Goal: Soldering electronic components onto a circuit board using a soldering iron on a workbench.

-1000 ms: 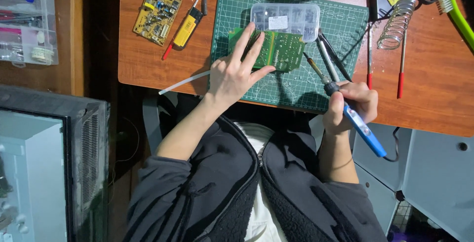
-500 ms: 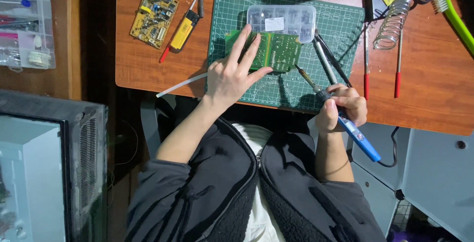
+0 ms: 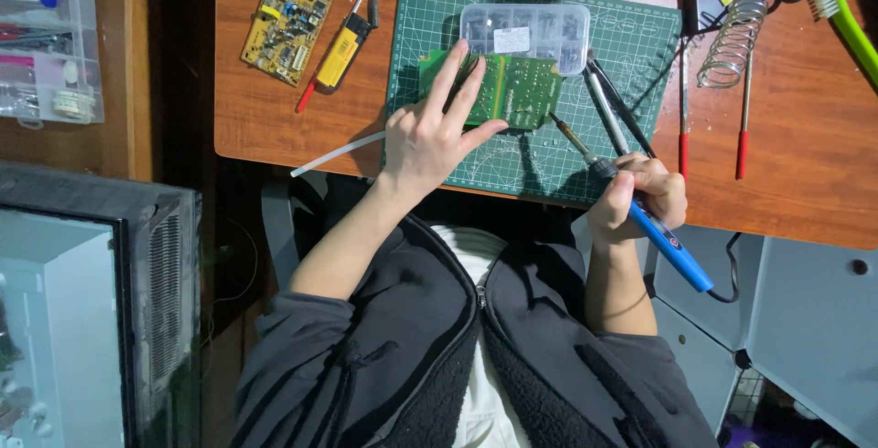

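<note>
Green circuit board (image 3: 510, 90): we see it lying flat on the green cutting mat (image 3: 631, 55), partly under our left hand (image 3: 430, 142).
Clear parts box (image 3: 526, 37): shut lid, touching the far edge of the board just beyond our left fingertips; small dark parts show through its compartments, too small for us to tell apart.
Clear organiser (image 3: 46, 41): well to the left of our left hand, off the desk; its compartments hold small coloured bits that we cannot identify.
Left hand: open and spread, fingers (image 3: 445, 78) pressed flat on the near left part of the board, thumb stretched along its near edge; it pins the board and clasps nothing.
Right hand (image 3: 636, 197): closed around the blue-handled soldering iron (image 3: 631, 206), held like a pen at the near edge of the mat.
Iron tip: it points up and to the left of our right hand, ending at the board's near right corner; we cannot tell whether it touches.
Tweezers (image 3: 608, 105): on the mat just beyond our right hand, beside the iron's shaft.
Yellow circuit board (image 3: 285, 26): on the wooden desk (image 3: 786, 165), left of and beyond our left hand.
White tube (image 3: 337, 154): just left of our left wrist, overhanging the desk edge.
Coiled iron stand (image 3: 732, 37): beyond our right hand, to its right.
</note>
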